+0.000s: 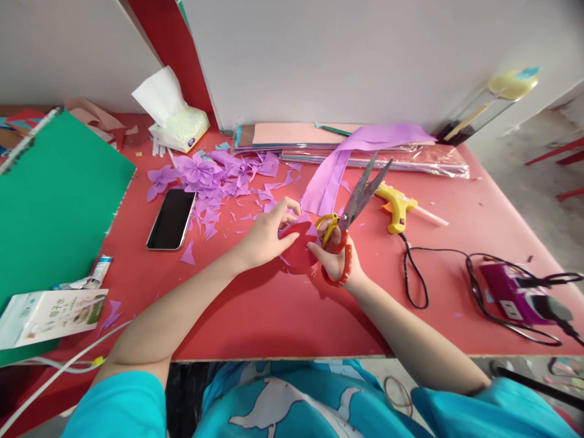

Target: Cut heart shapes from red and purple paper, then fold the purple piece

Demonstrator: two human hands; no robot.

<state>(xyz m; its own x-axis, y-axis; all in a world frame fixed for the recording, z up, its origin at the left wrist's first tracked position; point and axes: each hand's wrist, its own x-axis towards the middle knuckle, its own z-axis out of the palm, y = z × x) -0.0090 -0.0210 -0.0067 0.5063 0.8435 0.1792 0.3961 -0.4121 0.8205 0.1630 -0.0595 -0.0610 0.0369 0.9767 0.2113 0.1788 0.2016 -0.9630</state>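
My left hand [267, 234] pinches a small folded piece of purple paper [298, 240] just above the red table [274, 310]. My right hand [335, 252] grips scissors [358, 198] with orange-and-red handles, and its fingertips also touch the paper's right edge. The blades point up and away to the right, spread apart. Both hands meet at the middle of the table.
Purple paper flowers and scraps [214, 176] lie behind the hands beside a black phone [171, 219]. A purple paper strip [347, 158], a yellow glue gun [396, 207] with its cable, a purple power strip [511, 292], a tissue box [177, 128] and a green board [50, 201] surround them.
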